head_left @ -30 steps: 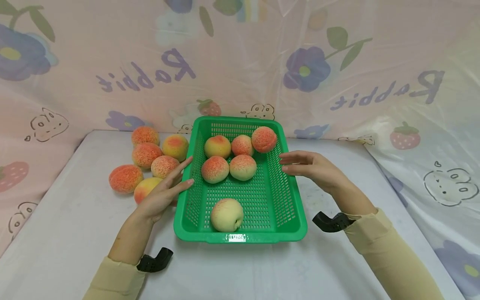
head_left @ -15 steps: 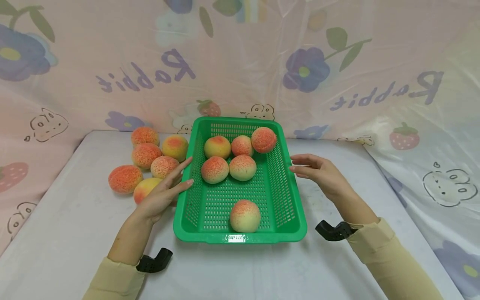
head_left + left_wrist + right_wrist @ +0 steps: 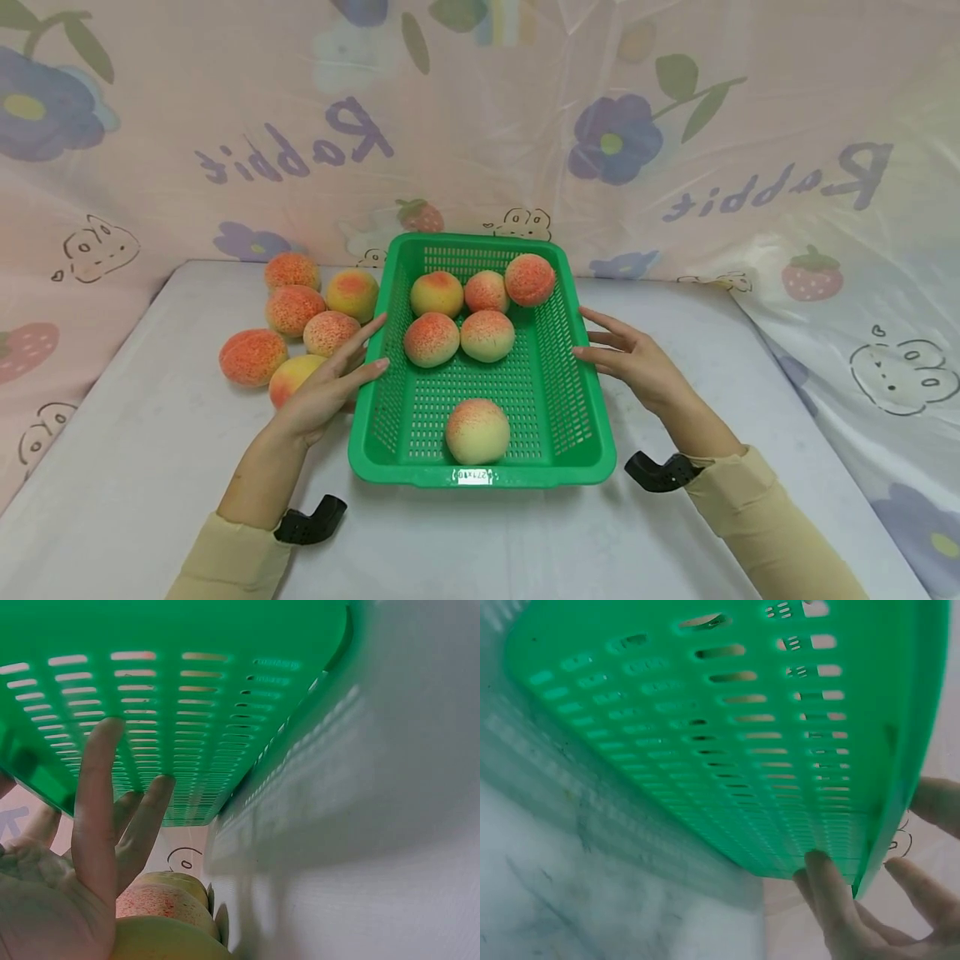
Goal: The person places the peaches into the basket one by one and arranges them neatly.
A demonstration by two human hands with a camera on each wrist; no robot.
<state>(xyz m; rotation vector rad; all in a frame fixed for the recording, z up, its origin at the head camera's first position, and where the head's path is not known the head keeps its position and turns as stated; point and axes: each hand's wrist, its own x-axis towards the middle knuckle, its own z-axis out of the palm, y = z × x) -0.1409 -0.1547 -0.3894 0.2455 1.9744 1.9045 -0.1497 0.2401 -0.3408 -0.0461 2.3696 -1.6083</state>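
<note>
Between the two hands sits a green slotted plastic basket (image 3: 482,477) on the table. In its near part lies a pale peach with a red blush (image 3: 477,433); several more peaches (image 3: 487,336) cluster at the far end. My left hand (image 3: 318,396) touches the left rim, fingers extended; the left wrist view shows straight fingers (image 3: 96,802) reaching along the slotted outer wall. On the opposite side, my right hand (image 3: 637,362) has its thumb and index fingertip at the right rim, the other fingers (image 3: 831,896) outside, below the rim. Neither hand holds a peach.
Left of the basket, several loose peaches (image 3: 252,358) lie grouped on the white table (image 3: 135,467). One yellow-red peach (image 3: 288,382) is partly covered by the left hand. Behind the table hangs a printed curtain (image 3: 480,125).
My right hand first draws back rightward from over the basket, then spreads its fingers at the right rim. The near peach has rolled right, then slightly back left. The left hand stays put.
</note>
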